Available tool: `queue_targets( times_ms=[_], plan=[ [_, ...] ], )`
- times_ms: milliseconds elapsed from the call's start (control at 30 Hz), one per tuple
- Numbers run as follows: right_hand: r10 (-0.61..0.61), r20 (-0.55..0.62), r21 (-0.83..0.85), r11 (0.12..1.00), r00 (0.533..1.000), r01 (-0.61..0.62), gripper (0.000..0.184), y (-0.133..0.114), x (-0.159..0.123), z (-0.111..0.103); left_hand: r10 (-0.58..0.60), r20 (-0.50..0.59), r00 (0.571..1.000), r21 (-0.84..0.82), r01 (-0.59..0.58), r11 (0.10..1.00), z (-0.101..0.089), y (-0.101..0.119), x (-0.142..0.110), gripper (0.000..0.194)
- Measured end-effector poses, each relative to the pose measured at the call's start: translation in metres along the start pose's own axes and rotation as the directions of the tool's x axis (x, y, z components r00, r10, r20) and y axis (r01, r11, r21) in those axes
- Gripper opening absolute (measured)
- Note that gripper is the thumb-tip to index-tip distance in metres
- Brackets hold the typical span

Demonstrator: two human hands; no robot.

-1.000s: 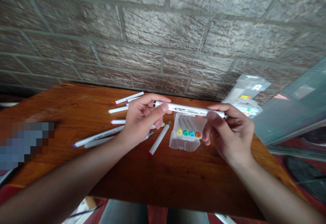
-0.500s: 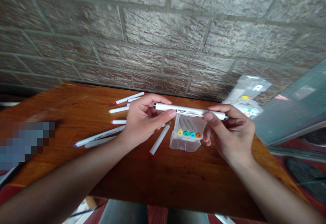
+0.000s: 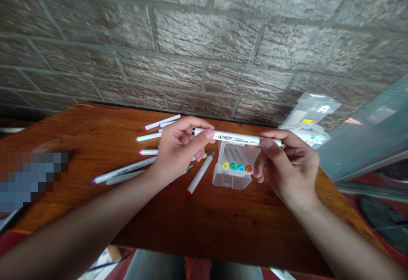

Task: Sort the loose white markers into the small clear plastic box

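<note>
A white marker [image 3: 236, 138] with black ends is held level above the wooden surface [image 3: 204, 220], pinched near one end by the left hand [image 3: 178, 150] and near the other by the right hand [image 3: 287, 165], thumbs toward the camera. Both forearms reach in from the lower corners. The right fingers partly cover the marker's black end; the left hand and forearm hide parts of the scattered pens [image 3: 149, 136].

Both forearms angled inward — left hand [image 3: 178, 148], right hand [image 3: 290, 163] raised level, thumbs foremost, fingers curled behind.
</note>
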State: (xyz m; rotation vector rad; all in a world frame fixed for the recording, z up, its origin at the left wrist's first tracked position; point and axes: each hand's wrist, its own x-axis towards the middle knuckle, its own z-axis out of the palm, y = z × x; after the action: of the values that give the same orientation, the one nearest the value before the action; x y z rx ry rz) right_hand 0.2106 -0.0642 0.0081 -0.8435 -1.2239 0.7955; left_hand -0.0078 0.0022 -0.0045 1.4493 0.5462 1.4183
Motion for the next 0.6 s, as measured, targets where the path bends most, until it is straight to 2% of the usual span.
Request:
queue_targets(
  times_ms=[133, 267, 467, 600],
  plan=[
    [-0.018, 0.018, 0.019, 1.0, 1.0, 0.018, 0.016, 0.0004, -0.0001, -0.0002, -0.008, 0.008, 1.0, -0.017, 0.008, 1.0, -0.0011, -0.001, 0.0001, 0.022],
    [-0.03, 0.003, -0.033, 0.999, 1.0, 0.03, 0.016, -0.0004, -0.0003, 0.0014, 0.001, 0.002, 1.0, -0.034, -0.001, 0.999, 0.0002, -0.0001, -0.0003, 0.019],
    [-0.032, -0.01, -0.098, 0.995, 0.999, 0.031, 0.017, -0.0015, 0.0002, 0.0025, 0.02, -0.007, 1.0, 0.043, -0.02, 0.999, 0.0054, 0.0078, 0.0, 0.027],
    [-0.036, -0.013, -0.096, 0.995, 0.999, 0.035, 0.02, -0.0006, 0.0003, 0.0023, 0.029, -0.011, 1.0, 0.044, -0.029, 0.999, 0.0052, 0.0079, 0.0002, 0.025]
  ],
)
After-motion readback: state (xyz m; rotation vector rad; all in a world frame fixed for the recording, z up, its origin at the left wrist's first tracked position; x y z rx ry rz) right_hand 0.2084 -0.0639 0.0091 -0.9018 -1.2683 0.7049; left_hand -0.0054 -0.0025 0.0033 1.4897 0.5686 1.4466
